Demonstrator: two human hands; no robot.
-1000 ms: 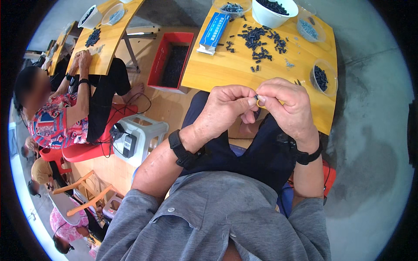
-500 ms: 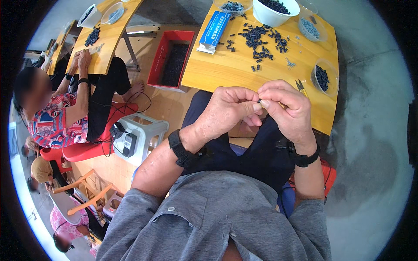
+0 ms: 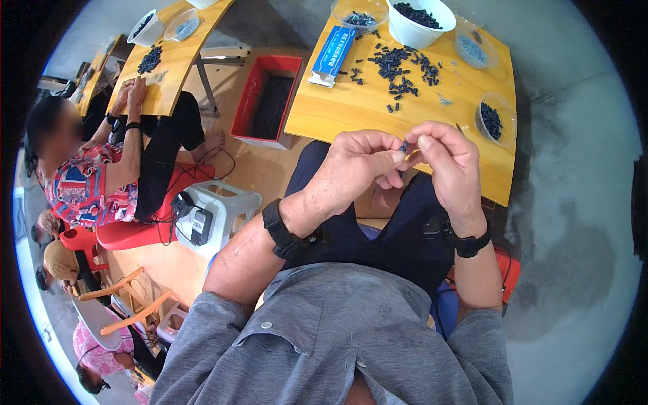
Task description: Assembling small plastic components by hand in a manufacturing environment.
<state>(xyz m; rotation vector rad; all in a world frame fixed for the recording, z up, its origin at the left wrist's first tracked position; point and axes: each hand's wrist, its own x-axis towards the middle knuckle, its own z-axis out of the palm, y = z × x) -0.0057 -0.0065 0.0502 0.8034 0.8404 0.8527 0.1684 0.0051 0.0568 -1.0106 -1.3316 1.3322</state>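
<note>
My left hand (image 3: 358, 165) and my right hand (image 3: 449, 158) meet above my lap, just in front of the yellow wooden table (image 3: 351, 108). Between the fingertips of both hands sits one small dark blue part (image 3: 403, 146), pinched from both sides. A thin pale piece pokes out by my right fingers; what it is cannot be made out. Each wrist carries a black band. Further up the table lies a loose heap of small dark parts (image 3: 398, 64).
On the table stand a white bowl of dark parts (image 3: 424, 15), clear round tubs (image 3: 493, 118) and a blue-and-white box (image 3: 333, 54). A red bin (image 3: 266, 101) sits on the floor to the left, near a white stool (image 3: 219, 209). Another person (image 3: 101, 169) works at a neighbouring table.
Both hands have stayed together over my lap. The fingers have shifted slightly around the small part, and the thin pale piece by my right fingers shows less.
</note>
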